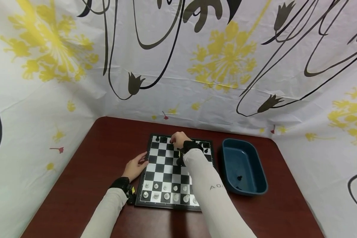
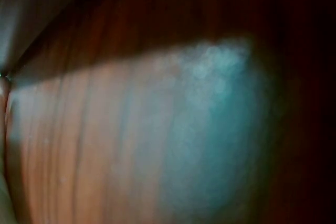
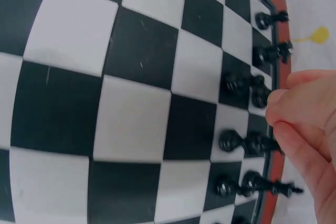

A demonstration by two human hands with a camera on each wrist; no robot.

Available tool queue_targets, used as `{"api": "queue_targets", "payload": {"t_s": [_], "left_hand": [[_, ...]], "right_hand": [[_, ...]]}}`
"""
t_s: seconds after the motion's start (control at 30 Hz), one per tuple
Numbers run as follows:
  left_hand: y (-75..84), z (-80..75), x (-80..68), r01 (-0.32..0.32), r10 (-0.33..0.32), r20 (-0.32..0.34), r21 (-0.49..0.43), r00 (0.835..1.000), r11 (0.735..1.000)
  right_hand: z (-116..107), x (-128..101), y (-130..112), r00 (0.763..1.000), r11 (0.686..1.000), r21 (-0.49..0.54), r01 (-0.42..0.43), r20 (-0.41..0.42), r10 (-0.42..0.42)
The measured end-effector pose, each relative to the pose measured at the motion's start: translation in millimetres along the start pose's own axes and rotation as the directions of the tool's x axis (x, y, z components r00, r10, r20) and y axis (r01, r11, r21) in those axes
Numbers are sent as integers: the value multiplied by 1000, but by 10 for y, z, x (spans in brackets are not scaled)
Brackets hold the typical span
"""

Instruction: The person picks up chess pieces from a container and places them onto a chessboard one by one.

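Left wrist view wholly blurred, chessboard [image 3: 131, 103] cut off

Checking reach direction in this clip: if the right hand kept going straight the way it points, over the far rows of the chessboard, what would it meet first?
Most likely the black pieces on the chessboard's far rows: the right hand is right above them. Past them come the board's edge and the patterned cloth. Depth is unclear.

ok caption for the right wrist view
Right hand fingers curled at black chess pieces along the chessboard edge.
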State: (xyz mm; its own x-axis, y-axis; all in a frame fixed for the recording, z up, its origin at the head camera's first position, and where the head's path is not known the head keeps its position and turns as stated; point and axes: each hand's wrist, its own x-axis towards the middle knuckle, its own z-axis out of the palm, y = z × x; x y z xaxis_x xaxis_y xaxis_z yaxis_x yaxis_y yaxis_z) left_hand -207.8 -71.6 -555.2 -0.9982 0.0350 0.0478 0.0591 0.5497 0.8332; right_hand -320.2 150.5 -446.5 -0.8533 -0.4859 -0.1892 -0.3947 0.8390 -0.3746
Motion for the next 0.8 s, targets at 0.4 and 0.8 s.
{"api": "queue_targets", "payload": {"t_s": [0.4,0.8], "left_hand": [[-1,13,2,-17,16,15,31,1000,999],[-18,29,17,-49,48,11,59,999,997]], "right_hand": [[-400,-337,293,996,999,-6,-50,-69,49],[-713,-920,1101,969,979,-13,-205,-144,201]]}}
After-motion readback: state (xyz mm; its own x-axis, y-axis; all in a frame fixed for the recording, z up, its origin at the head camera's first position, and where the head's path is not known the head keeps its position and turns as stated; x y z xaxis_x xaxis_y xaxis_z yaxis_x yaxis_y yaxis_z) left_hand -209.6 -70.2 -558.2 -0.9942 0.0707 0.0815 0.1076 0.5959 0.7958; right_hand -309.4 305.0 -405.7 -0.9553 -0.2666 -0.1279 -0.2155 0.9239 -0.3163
